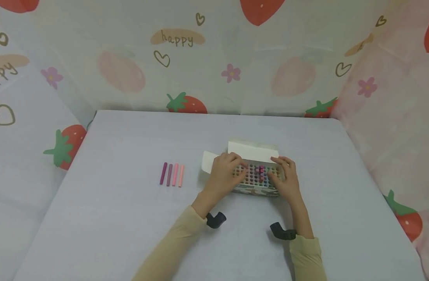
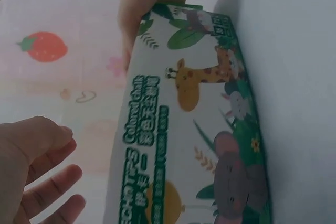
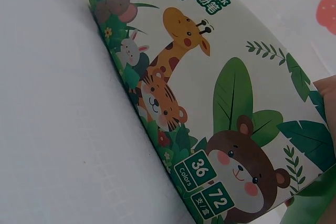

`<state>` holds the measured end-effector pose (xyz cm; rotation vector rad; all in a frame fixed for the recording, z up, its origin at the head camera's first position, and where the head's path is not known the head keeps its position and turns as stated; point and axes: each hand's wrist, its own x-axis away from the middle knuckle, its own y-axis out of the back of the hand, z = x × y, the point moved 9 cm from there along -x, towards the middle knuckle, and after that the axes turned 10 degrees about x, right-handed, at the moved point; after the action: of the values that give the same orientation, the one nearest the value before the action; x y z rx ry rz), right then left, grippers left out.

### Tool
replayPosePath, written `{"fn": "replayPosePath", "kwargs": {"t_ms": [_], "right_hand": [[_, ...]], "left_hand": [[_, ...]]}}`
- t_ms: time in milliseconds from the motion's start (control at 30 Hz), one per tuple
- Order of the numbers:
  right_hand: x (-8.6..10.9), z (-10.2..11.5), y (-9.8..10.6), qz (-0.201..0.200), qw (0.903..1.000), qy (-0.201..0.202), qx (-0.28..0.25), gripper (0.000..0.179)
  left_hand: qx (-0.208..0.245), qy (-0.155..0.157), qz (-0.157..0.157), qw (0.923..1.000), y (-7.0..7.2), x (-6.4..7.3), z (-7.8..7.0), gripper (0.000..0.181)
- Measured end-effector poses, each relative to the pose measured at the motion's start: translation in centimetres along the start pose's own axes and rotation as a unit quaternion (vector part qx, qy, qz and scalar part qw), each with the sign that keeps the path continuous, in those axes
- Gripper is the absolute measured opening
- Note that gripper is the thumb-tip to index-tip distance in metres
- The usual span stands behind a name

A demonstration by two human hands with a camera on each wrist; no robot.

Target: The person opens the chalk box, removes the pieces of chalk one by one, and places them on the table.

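An opened box of colored chalk (image 1: 255, 190) sits on the table, its flaps folded back. Chalk sticks (image 1: 261, 171) in purple and pink stand higher than the others in its middle. My left hand (image 1: 224, 171) hovers over the box's left end; in the left wrist view its fingers (image 2: 58, 182) are spread, with nothing between them. At the box's right end my right hand (image 1: 287, 179) grips the side, thumb over the top and fingers at the back corner. Only a sliver of that hand shows in the right wrist view, against the box's printed front (image 3: 173, 77).
Several loose chalk sticks (image 1: 174, 175), purple to peach, lie in a row left of the box. The box's white lid flap (image 1: 253, 151) stands up at the back, and a side flap (image 1: 208, 161) sticks out left. A strawberry-print curtain (image 1: 207, 70) surrounds the white table (image 1: 130, 226).
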<state>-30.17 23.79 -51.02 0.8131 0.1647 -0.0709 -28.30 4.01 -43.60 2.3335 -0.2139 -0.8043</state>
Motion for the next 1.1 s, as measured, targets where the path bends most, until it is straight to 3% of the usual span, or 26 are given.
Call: {"fn": "replayPosePath", "kwargs": {"t_ms": [200,367,767,1100], "right_hand": [[0.0,0.1,0.1,0.001,1.0,0.005,-0.003,0.046],[0.1,0.2,0.1,-0.004,0.9999,0.015,-0.006,0.046],[0.0,0.3,0.1,-0.01,0.9998,0.016,-0.012,0.047],[0.1,0.2,0.1,-0.01,0.9998,0.017,-0.01,0.047]], "left_hand": [[-0.046,0.02,0.043,0.9978,-2.4,-0.5,0.0,0.009],[-0.086,0.032,0.059,0.9941,-3.5,-0.8,0.0,0.01],[-0.139,0.047,0.045,0.9882,-4.3,-1.2,0.1,0.012],[-0.149,0.046,0.036,0.9872,-4.4,-1.3,0.0,0.015]]}}
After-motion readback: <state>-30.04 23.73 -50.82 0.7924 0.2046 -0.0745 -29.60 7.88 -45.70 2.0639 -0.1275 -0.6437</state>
